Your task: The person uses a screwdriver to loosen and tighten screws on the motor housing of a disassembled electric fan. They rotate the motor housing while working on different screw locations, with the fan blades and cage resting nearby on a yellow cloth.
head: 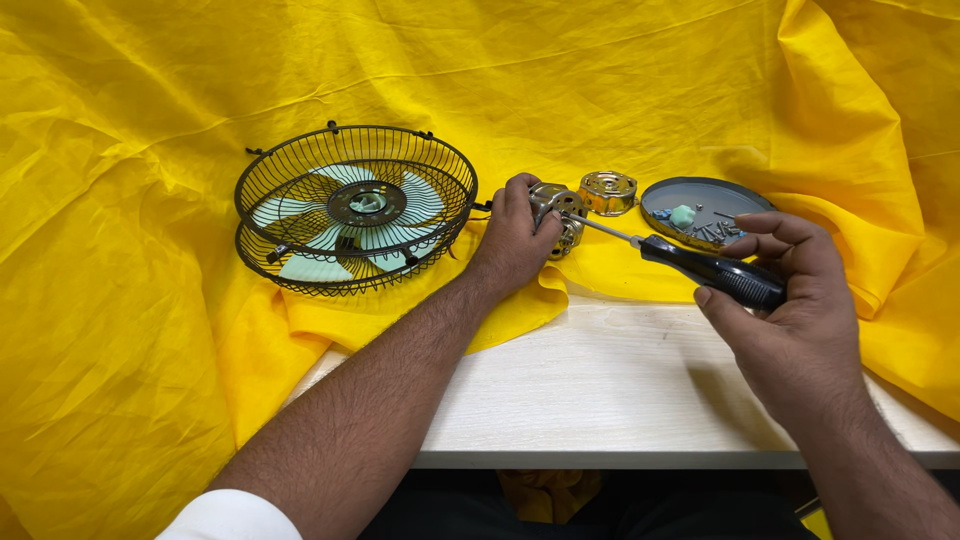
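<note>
**Head view: screwdriver on the fan motor**

Head view, and nearest us is the pale table (620, 390), bare at its front edge. Over it our right hand (795, 320) is wrapped round the black handle of the screwdriver (700, 265), its shaft angling left to the motor (558, 215). Our left hand (515, 235) is clamped round that motor, steadying it on the yellow cloth (150, 330). Just beyond sits a loose metal motor cover (608, 192), and a round lid (662, 198) holding screws. Farther left, the wire fan cage (355, 205) with its blades. The risk as we see it: the tip slipping off toward our fingers, or the soft cloth letting the motor shift.
</note>
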